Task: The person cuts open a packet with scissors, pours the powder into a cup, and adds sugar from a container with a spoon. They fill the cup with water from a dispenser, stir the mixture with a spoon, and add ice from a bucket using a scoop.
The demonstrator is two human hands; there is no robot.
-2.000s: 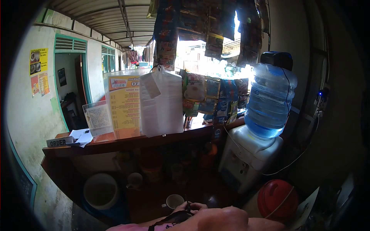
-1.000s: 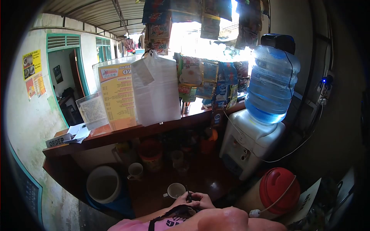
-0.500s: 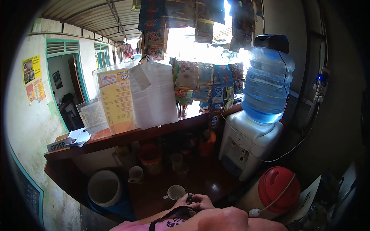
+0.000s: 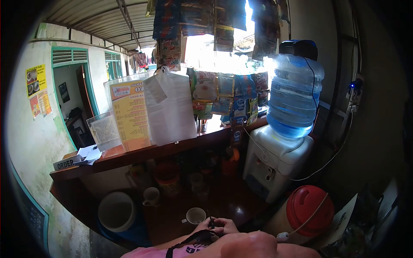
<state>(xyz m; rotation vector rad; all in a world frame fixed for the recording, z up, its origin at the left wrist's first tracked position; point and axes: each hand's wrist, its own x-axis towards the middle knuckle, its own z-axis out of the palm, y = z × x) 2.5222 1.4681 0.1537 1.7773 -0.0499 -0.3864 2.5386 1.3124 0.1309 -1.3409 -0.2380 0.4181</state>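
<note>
My left hand (image 4: 202,227) and my right hand (image 4: 225,225) are together low in the view, fingers closed around a small dark object (image 4: 211,222) with a thin upright part. Its kind is too small and dark to make out. Just beyond my fingers a white cup (image 4: 195,215) stands upright on the dark brown counter (image 4: 172,223), its handle to the left. A second pale mug (image 4: 151,196) stands farther back to the left. My forearm and knee area partly cover the lower edge.
A water dispenser (image 4: 275,159) with a blue bottle (image 4: 294,99) stands at right, near a red-lidded jug (image 4: 309,210). A pale bucket (image 4: 116,210) is at left. Clear plastic bags (image 4: 170,112) and sachets (image 4: 223,86) hang from above and along the raised ledge (image 4: 124,157).
The view has shifted slightly, so the dispenser and hanging sachets sit a little farther left. Both hands keep their place and hold beside the cup.
</note>
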